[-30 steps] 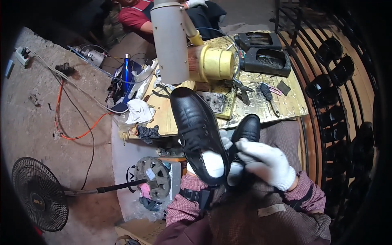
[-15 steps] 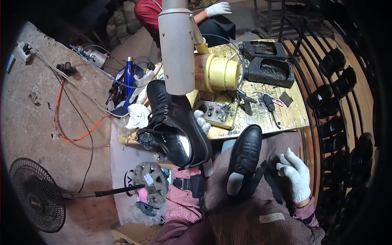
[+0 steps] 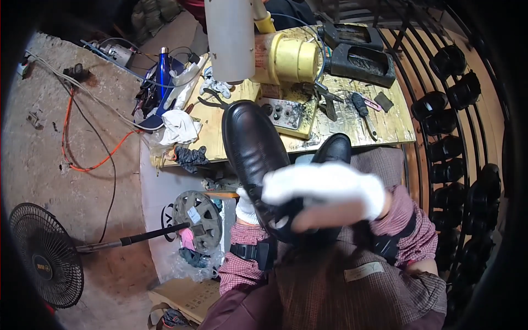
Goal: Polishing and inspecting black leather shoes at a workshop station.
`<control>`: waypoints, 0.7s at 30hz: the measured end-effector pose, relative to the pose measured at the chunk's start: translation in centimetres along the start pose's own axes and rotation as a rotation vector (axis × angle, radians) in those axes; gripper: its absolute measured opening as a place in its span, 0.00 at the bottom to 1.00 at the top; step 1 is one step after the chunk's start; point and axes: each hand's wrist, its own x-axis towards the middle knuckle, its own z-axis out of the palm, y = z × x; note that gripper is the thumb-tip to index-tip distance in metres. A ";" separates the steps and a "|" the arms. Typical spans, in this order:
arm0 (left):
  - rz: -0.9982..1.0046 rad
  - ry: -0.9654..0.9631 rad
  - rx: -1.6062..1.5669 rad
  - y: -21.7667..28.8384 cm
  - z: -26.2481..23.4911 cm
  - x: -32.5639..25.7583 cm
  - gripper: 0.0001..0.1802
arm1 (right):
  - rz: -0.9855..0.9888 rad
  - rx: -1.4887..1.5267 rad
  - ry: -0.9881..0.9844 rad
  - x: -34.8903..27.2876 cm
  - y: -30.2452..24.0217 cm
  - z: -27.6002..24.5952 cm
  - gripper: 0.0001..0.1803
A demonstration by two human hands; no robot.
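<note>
Two grips: I see both from the head view, each white-gloved, one on either side of the lap.
Left grip [image 3: 246, 206]: closed around the near part of a black shoe [image 3: 256, 146], mostly hidden behind it; I cannot count the fingers.
Right grip [image 3: 330, 190]: blurred across the black shoe's laces and opening; I cannot tell how wide it is or whether it touches the shoe.
Black shoe: held up before me, toe pointing toward the desk [image 3: 395, 124] and overlapping its near edge in my view.
Second shoe [image 3: 334, 147]: also black, just right of the first, its toe showing beyond the right grip and its rear hidden from me.
Lap: a brown apron [image 3: 330, 286] lies under the hands.
Desk front: a control box [image 3: 283, 114] with dark knobs, pliers [image 3: 213, 99] left of it, then a white cloth [image 3: 180, 126] and a dark rag [image 3: 191, 158] near the left corner.
Desk back: a grey tube [image 3: 230, 41] stands above a yellow machine part [image 3: 297, 58], with black holders [image 3: 363, 67] to the right.
Desk right: a dark-handled tool [image 3: 359, 104] near a small dark square [image 3: 383, 102].
Room left: a black fan [image 3: 47, 256] above the floor [image 3: 102, 203], an orange cord [image 3: 67, 132] curving nearby.
Room right: a rack [image 3: 419, 176] carrying more black shoes [image 3: 448, 146].
</note>
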 end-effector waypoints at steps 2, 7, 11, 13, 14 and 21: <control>0.097 0.013 -0.043 0.6 -1.2 0.7 0.47 | -0.006 -0.023 -0.130 0.0 0.4 2.0 0.25; 0.272 -0.006 -0.150 2.3 -4.8 2.5 0.35 | 0.094 -0.119 -0.255 -2.5 2.4 5.8 0.28; 0.165 -0.084 0.217 2.7 -7.5 2.2 0.33 | -0.029 -0.135 -0.103 -2.2 5.1 7.5 0.37; 0.034 -0.010 0.018 2.8 -9.0 2.2 0.35 | 0.009 -0.155 -0.133 -2.1 5.7 7.7 0.38; -0.028 0.041 -0.076 2.3 -9.6 1.8 0.37 | 0.031 -0.182 -0.177 -2.0 5.9 7.6 0.41; 0.197 0.357 0.294 -2.4 -6.4 -4.5 0.65 | 0.056 -0.132 -0.041 -2.0 4.9 6.7 0.40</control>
